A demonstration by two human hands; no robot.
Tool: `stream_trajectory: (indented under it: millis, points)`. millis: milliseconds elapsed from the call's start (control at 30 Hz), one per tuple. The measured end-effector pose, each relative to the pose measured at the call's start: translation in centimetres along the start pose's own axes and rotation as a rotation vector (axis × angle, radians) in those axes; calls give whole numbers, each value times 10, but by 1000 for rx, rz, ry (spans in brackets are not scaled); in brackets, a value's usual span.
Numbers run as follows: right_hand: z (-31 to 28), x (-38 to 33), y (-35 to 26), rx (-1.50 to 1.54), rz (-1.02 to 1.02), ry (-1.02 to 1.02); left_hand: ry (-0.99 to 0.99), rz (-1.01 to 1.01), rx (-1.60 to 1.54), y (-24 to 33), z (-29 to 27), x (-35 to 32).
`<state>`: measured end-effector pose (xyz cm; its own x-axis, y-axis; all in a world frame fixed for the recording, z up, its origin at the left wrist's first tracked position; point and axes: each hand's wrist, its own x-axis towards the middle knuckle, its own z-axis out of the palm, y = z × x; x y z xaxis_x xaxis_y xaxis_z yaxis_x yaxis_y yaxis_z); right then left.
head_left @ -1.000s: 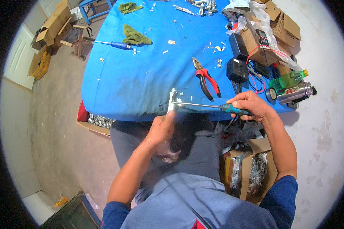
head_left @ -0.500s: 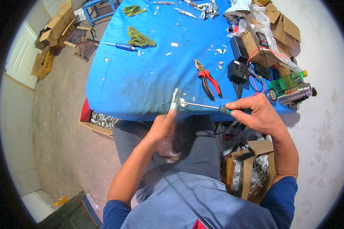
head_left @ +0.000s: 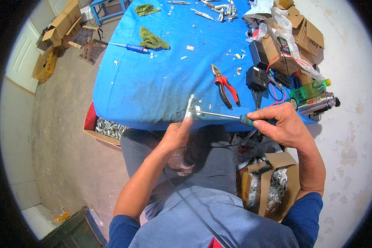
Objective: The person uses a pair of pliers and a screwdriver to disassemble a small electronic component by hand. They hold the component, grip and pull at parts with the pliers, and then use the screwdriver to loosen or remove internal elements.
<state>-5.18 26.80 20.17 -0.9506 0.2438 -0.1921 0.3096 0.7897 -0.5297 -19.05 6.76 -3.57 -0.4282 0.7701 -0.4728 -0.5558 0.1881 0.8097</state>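
Observation:
At the near edge of a blue-covered table (head_left: 140, 93), my left hand (head_left: 177, 134) is closed around the lower end of a slim silvery metal piece (head_left: 190, 106), which points away from me. My right hand (head_left: 283, 124) grips the dark teal handle of a screwdriver (head_left: 219, 114). Its shaft runs leftward, and the tip meets the side of the metal piece. Small white fragments (head_left: 198, 109) lie just right of that contact. Beyond the screwdriver rest pliers (head_left: 225, 86) with red and black handles, their jaws toward the far side.
A blue-handled screwdriver (head_left: 134, 48) and green cloths (head_left: 152, 39) lie at the left. Several metal pieces (head_left: 225, 11) are heaped at the far end. Black boxes with wires (head_left: 257, 78), a green bottle (head_left: 314, 89) and a steel flask (head_left: 318, 103) crowd the right. Below stand boxes of metal parts (head_left: 110, 127).
My right hand and the screwdriver have shifted very slightly right. The left hand keeps its hold on the metal piece, and the tip stays against it.

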Motion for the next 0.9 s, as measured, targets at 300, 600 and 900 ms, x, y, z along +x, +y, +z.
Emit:
stream_trajectory:
  millis: [300,600,900]
  points:
    - [-4,4,-13,-63,10,-16,48,15,61,-2,1,2]
    - [-3,11,-14,-63,20,-14,93,44,131,-10,1,5]
    - [-7,15,-23,-136,-50,-19,108,70,79,-7,8,3]
